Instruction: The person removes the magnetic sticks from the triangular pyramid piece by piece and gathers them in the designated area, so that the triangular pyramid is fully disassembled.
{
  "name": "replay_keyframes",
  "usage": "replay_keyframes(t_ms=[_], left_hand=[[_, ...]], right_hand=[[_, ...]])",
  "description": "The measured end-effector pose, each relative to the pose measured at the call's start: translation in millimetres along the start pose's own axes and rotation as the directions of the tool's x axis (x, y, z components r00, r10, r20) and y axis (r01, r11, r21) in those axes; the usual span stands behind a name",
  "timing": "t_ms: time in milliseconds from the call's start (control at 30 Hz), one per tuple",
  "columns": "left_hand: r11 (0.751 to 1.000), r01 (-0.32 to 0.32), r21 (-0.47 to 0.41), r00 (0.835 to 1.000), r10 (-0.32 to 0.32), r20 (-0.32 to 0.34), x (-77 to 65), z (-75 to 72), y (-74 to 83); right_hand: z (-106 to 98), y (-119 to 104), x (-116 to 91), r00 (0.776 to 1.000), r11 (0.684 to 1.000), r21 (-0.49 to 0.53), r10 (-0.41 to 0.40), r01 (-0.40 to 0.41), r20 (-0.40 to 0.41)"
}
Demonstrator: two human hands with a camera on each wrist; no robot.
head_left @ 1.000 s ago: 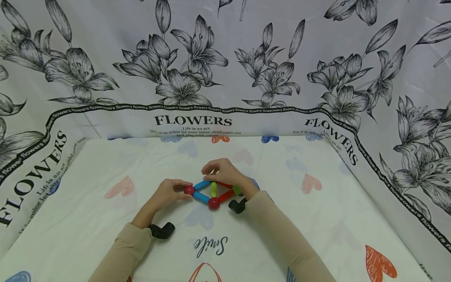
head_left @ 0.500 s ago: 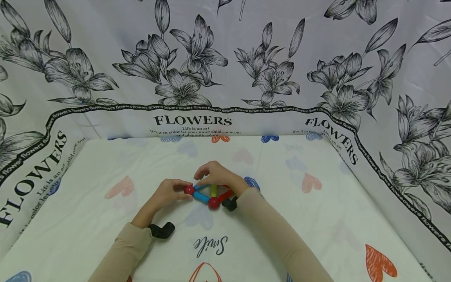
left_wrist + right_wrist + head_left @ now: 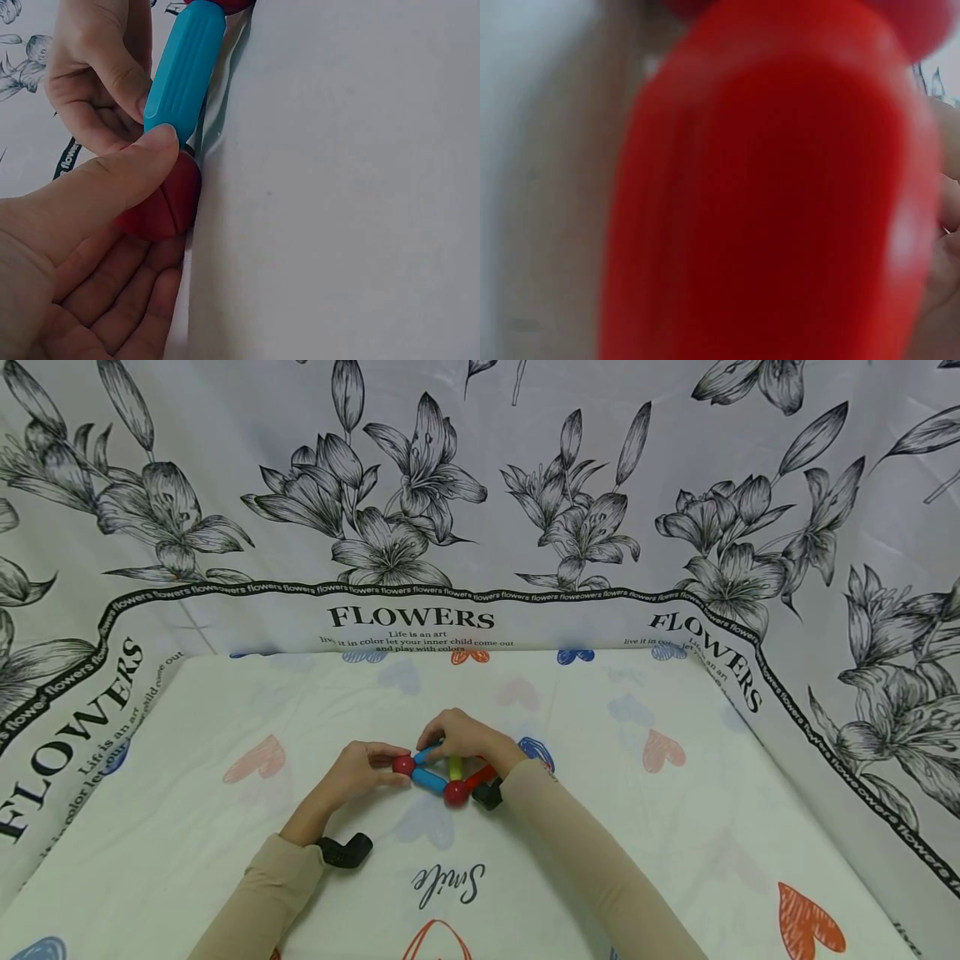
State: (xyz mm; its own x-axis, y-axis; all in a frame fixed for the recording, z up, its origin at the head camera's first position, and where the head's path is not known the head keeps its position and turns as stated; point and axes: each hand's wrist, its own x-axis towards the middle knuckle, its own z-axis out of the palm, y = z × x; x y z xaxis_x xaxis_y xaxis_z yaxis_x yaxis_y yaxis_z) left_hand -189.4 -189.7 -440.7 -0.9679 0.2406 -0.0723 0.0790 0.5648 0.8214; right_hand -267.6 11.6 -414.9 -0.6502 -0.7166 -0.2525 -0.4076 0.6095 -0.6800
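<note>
A flat frame of coloured rods and balls lies on the white cloth. My left hand [image 3: 352,778] pinches the red ball [image 3: 402,765] at its left corner between thumb and fingers. The thumb also reaches the end of the near blue rod [image 3: 184,71] in the left wrist view. Across the far side comes my right hand [image 3: 467,737], its thumb and fingers gripping the far blue rod [image 3: 425,755]. A second red ball [image 3: 455,792] forms the near corner, joined to a lime green rod [image 3: 455,767] and a red rod [image 3: 780,195]. The frame's right end is hidden behind the right hand and wrist.
Black wrist-worn devices, one at the left wrist [image 3: 346,850] and one at the right [image 3: 488,794], sit close to the cloth. Behind the heart-printed tablecloth [image 3: 600,843] rises a flower-printed curtain [image 3: 495,543].
My right hand has shifted left and slightly down, its fingers closing onto the far blue rod and covering the frame's right end. The left hand keeps its hold on the red ball.
</note>
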Motion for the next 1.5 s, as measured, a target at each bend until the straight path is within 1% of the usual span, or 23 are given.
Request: replay_keyframes(t_ms=[133, 267, 500, 600, 733, 900, 1000, 1267, 1500], left_hand=[[1.0, -0.001, 0.001, 1.0, 0.001, 0.001, 0.1, 0.0, -0.2], [1.0, -0.007, 0.0, 1.0, 0.007, 0.002, 0.3, 0.0, -0.9], [1.0, -0.021, 0.0, 1.0, 0.021, 0.003, 0.2, 0.1, -1.0], [1.0, -0.026, -0.006, 1.0, 0.026, -0.001, 0.3, 0.2, -0.9], [1.0, -0.024, -0.015, 1.0, 0.024, -0.005, 0.7, 0.5, -1.7], [1.0, -0.012, -0.019, 1.0, 0.012, -0.004, 0.6, 0.5, -1.2], [1.0, -0.01, -0.015, 1.0, 0.01, -0.004, 0.8, 0.1, -0.7], [1.0, -0.015, -0.015, 1.0, 0.015, -0.001, 1.3, 0.2, -1.2], [1.0, -0.005, 0.0, 1.0, 0.005, 0.001, 1.2, 1.0, -2.0]], right_hand=[[1, 0, -1, 1.0, 1.0, -0.009, 0.002, -0.002, -0.004], [1, 0, -2, 1.0, 1.0, 0.003, 0.004, -0.004, -0.008], [1, 1, -2, 1.0, 1.0, 0.003, -0.016, 0.016, -0.019], [2, 3, -2, 0.999, 1.0, 0.006, -0.014, 0.014, -0.049], [2, 6, 0, 0.995, 1.0, 0.014, 0.01, -0.009, -0.094], [2, 7, 1, 0.995, 0.999, 0.037, 0.032, -0.028, -0.098], [2, 7, 1, 0.994, 0.999, 0.037, 0.029, -0.025, -0.106], [2, 5, -4, 0.988, 0.999, 0.046, 0.022, -0.015, -0.155], [3, 1, -11, 0.98, 0.999, 0.03, -0.018, 0.024, -0.198]])
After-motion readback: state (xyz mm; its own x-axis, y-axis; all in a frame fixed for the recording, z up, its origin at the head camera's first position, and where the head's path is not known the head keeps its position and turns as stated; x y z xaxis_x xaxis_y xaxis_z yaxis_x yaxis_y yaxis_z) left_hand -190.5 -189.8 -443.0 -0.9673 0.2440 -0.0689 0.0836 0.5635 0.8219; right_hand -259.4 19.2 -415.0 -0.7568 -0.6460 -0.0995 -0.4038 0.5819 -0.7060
